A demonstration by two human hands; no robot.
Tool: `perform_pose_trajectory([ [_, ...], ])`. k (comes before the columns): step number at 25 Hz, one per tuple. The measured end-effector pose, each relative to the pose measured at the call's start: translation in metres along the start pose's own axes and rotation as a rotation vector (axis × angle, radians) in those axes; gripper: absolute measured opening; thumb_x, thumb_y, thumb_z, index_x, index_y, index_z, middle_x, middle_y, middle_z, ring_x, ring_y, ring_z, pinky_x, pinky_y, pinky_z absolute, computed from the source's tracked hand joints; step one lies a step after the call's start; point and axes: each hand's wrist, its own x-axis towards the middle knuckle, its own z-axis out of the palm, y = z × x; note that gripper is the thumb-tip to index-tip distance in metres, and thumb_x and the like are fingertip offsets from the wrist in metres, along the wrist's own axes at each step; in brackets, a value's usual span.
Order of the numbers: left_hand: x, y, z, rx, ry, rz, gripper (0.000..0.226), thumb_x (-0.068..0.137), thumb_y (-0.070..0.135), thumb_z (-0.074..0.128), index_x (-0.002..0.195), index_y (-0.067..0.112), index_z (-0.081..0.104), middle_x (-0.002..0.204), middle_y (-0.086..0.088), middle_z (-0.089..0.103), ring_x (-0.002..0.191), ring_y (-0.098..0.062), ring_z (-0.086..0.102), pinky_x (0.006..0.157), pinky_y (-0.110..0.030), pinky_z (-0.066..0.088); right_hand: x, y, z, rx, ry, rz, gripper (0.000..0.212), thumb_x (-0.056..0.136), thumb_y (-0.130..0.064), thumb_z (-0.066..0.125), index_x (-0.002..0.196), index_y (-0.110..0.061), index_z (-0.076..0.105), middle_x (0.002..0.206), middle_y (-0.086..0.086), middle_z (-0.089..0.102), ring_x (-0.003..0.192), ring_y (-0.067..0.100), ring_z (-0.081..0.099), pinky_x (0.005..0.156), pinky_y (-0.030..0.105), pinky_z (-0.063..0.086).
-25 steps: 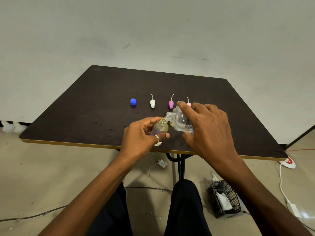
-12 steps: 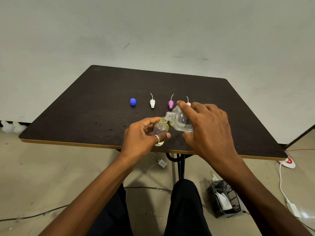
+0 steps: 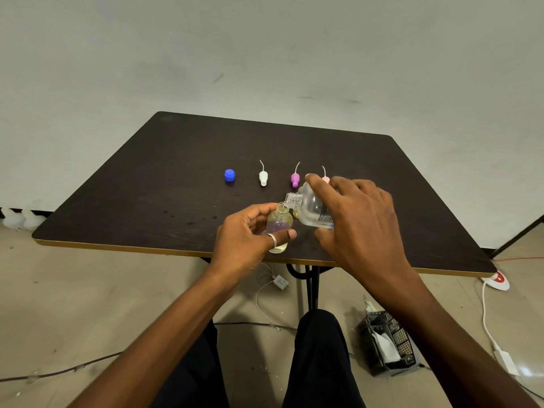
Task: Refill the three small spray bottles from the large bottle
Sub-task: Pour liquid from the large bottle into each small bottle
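pour in hand | left hand (image 3: 247, 234) grips small spray bottle (image 3: 279, 223), upright over near edge of bench (image 3: 147, 187) | right hand (image 3: 359, 219) grips large bottle (image 3: 309, 209), long axis tipped leftward, neck low | mouth just above the small spray bottle's opening; whether they touch, I cannot tell

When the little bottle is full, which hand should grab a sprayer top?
Probably the right hand. It holds the large bottle, but the pink sprayer top sits just behind its fingers. The left hand grips the small bottle and should steady it.
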Motion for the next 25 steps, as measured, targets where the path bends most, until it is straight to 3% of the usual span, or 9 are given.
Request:
perform_pose_trajectory([
  [11,-0.0006,0.0015,0.0007,-0.029,0.005,0.007,0.052,0.069,0.017,0.089,0.116,0.027,0.07,0.103,0.017,0.075,0.097,0.006,0.068,0.082,-0.017,0.055,0.0003,-0.0001,-0.0029,0.044,-0.025,0.014,0.087,0.069,-0.038,0.082,0.144,-0.032,0.037,0.129,0.005,0.06,0.115,0.032,0.055,0.091,0.048,0.046],
  [15,-0.0001,0.002,-0.0005,-0.024,0.006,0.015,0.054,0.069,0.018,0.089,0.12,0.024,0.069,0.106,0.014,0.075,0.099,0.002,0.069,0.089,-0.025,0.056,0.0002,-0.0011,-0.0043,0.104,-0.052,0.033,0.087,0.071,-0.042,0.08,0.146,-0.032,0.037,0.132,0.003,0.059,0.117,0.03,0.054,0.092,0.047,0.047],
  [25,0.0039,-0.0001,-0.0016,-0.023,0.026,0.043,0.055,0.069,0.017,0.089,0.119,0.025,0.069,0.107,0.014,0.075,0.101,0.001,0.069,0.09,-0.024,0.056,0.0016,0.0032,-0.0025,0.328,-0.041,0.067,0.083,0.07,-0.046,0.082,0.142,-0.035,0.042,0.121,-0.003,0.066,0.104,0.021,0.062,0.083,0.035,0.053],
])
